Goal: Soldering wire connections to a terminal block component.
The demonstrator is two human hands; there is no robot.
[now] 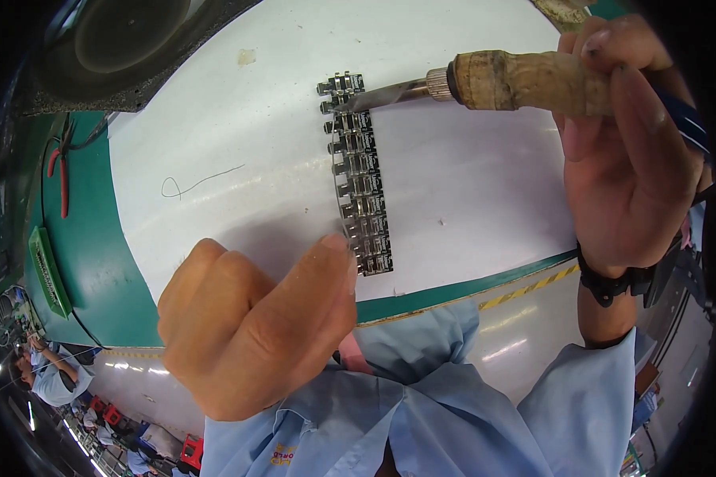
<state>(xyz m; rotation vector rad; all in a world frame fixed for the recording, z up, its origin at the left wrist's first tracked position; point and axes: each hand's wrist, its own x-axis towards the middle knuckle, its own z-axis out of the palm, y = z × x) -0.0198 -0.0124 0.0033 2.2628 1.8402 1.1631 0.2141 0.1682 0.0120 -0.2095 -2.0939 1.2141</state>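
Note:
A row of small black components with metal terminals (pixel 363 175) lies side by side on a white sheet (pixel 469 175). My right hand (pixel 632 151) is closed round the brown, worn handle of a soldering iron (pixel 525 81). The iron's pointed tip reaches left to the terminals of the second component from the far end. At the near end of the row, my left hand (pixel 267 326) pinches a thin wire (pixel 337 187), apparently solder. This wire runs along the left side of the terminals up to the iron tip. The left fingertips hide part of the nearest components.
On the green tabletop at left lie red-handled pliers (pixel 62 167) and a long green tray-like piece (pixel 50 270). A loose bent wire (pixel 195 184) rests on the sheet. A dark round-topped object (pixel 135 40) stands at the far left. Another person (pixel 56 374) sits in the background.

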